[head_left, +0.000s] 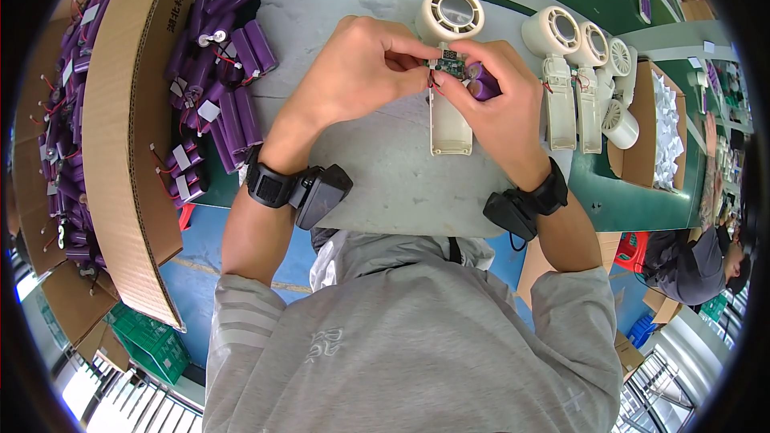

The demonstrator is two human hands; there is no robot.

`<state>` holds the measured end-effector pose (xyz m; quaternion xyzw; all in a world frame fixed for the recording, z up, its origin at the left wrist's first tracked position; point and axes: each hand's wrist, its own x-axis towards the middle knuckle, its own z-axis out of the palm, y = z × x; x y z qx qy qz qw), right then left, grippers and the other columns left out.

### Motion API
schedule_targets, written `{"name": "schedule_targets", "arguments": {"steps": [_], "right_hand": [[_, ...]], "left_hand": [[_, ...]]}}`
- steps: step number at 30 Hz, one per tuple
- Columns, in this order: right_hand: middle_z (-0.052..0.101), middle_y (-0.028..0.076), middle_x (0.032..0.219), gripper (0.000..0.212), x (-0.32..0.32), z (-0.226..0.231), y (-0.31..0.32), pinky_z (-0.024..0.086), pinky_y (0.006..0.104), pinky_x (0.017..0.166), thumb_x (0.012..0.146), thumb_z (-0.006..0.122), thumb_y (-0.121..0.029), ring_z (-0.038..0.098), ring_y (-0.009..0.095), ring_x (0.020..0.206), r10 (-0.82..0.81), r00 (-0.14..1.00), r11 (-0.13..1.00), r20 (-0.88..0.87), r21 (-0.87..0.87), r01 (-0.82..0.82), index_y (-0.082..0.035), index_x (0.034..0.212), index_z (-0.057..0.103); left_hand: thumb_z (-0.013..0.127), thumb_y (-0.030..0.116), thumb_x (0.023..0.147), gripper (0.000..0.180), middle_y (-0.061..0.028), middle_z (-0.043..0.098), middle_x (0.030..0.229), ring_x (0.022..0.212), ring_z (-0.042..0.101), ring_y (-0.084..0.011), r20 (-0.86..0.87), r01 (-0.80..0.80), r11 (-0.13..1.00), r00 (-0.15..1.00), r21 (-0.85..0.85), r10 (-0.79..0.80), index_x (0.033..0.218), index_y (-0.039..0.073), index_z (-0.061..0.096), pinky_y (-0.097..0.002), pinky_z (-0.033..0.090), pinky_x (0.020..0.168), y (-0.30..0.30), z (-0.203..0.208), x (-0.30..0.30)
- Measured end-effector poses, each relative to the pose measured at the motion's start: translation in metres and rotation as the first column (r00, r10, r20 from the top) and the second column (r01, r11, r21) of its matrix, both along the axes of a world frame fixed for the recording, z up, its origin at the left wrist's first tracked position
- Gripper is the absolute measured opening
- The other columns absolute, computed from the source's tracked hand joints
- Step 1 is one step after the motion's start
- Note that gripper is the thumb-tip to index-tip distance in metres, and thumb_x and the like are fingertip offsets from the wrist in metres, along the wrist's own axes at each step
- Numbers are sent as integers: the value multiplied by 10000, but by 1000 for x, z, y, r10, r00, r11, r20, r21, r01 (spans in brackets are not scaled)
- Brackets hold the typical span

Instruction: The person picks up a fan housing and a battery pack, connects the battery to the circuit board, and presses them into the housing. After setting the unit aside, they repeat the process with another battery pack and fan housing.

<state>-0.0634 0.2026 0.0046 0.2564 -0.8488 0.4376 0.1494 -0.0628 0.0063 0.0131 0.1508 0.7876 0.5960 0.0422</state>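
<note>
In front of me an opened cream handheld fan (451, 124) lies on the grey mat, its round head (451, 14) away from me. Over its handle I hold a small green circuit board (451, 66) with a dark display. My left hand (365, 68) pinches the board's left edge between thumb and fingers. On the other side, my right hand (501, 88) has its fingers round a purple battery cell (483, 82), with its thumb and forefinger close to the board. Thin red and black wires (436, 82) run below the board. The fingers partly hide the wire ends.
Purple battery packs (216, 72) with wires are heaped left of the mat, beside a tall cardboard box (132, 112) holding more. On the right lie several opened fans (559, 80) and a box of white pieces (666, 132). Another person (698, 269) is at far right.
</note>
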Motion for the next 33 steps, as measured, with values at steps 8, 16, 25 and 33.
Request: {"name": "schedule_targets", "arguments": {"steps": [8,16,25,33], "right_hand": [[675,66,876,334,0,2,0,488,243,627,690,817,-73,615,130,720,1,999,1000,32,-5,0,-39,1000,699],[678,69,870,319,0,0,-1,491,245,637,700,814,-70,608,129,717,0,998,999,64,-36,2,-25,993,698],[649,34,815,260,0,1,-2,452,228,603,757,788,-88,547,80,674,-13,995,997,98,-71,20,-10,974,669],[602,5,751,179,3,6,-3,396,207,562,805,737,-86,480,45,636,-41,989,996,140,-70,51,-1,939,653]], "left_hand": [[734,40,736,198,-100,698,763,638,637,-147,-48,16,1000,999,-2,-16,928,-6,736,-272,505,594,0,-3,-2],[733,36,721,192,-98,692,743,608,623,-158,-87,2,999,996,-41,-6,911,6,742,-277,484,565,1,-2,-2],[710,20,751,282,-87,653,775,675,615,-158,22,79,993,996,83,-81,1027,9,658,-288,493,617,4,-10,-1],[689,3,776,289,-66,595,756,695,594,-155,32,90,995,995,48,-91,1031,13,551,-298,492,641,7,-4,1]]}}
